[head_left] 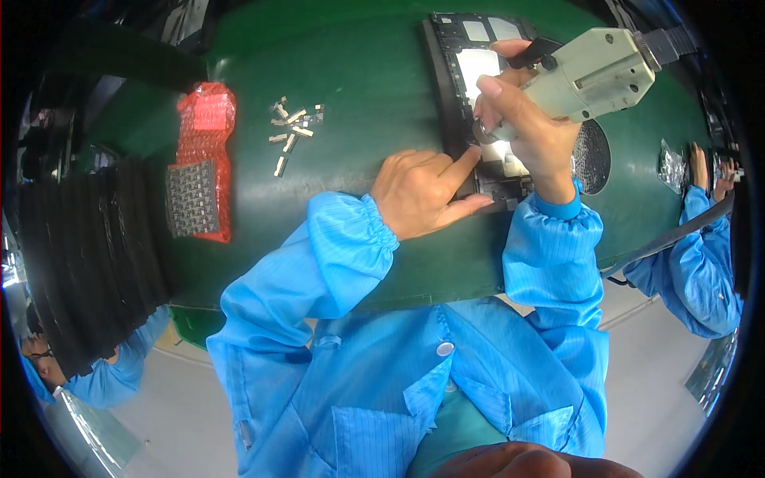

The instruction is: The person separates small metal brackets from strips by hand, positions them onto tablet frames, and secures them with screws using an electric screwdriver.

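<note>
My right hand (530, 119) is wrapped round a pale grey-green power screwdriver (606, 73), which has a dark cable leaving its far right end. The tool's nose points down and left over a black flat electronic chassis (456, 30) with silver and white panels; its very tip is hidden by my fingers. On the chassis's near left edge rests my left hand (418, 191). Its index finger and thumb are stretched out and apart, touching the chassis, while the other fingers curl loosely. I see nothing held in that hand.
Several small connector-like parts (291, 135) lie on the green table (343, 88). Left of them are a red bubble-wrap bag (209, 143) and a tray of small pieces (191, 199). A round dark dish (594, 159), a clear bag (672, 167), black stacked sheets (96, 255) and two co-workers flank me.
</note>
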Demonstrator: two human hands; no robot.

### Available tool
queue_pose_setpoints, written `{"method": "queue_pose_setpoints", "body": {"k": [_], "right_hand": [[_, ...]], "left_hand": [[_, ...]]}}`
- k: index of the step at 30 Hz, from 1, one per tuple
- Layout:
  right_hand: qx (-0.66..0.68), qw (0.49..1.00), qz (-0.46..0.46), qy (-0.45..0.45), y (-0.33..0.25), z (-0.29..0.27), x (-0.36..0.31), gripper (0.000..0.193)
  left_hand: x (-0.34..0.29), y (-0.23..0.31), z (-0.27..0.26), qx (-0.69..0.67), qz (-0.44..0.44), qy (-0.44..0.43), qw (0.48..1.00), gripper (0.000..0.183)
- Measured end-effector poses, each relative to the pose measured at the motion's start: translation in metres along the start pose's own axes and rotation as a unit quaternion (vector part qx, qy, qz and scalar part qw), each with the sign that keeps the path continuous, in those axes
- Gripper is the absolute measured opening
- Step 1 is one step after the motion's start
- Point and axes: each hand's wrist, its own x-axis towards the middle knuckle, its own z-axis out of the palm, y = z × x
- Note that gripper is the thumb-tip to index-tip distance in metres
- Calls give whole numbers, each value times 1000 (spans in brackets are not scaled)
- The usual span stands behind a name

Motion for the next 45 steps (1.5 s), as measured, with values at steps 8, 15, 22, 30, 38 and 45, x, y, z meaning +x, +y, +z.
{"method": "queue_pose_setpoints", "body": {"k": [8,15,22,30,38,45], "right_hand": [[-77,997,3,-20,-5,9,-11,24],[-30,998,41,34,-9,12,-11,22],[-30,999,-25,25,-30,-33,-28,41],[-18,999,-17,45,-34,-42,-31,39],[-35,989,-83,119,-46,-74,-16,39],[-54,981,-45,180,-24,-140,-20,33]], "left_hand": [[-2,2,-4,17,-20,-52,998,49],[-3,0,-4,6,-10,-5,1000,48],[4,-33,-53,90,-19,-79,993,23],[12,-101,-121,106,-193,-148,964,24],[21,-81,-107,13,-294,-167,941,16],[22,-43,-67,-55,-80,-102,990,9]]}}
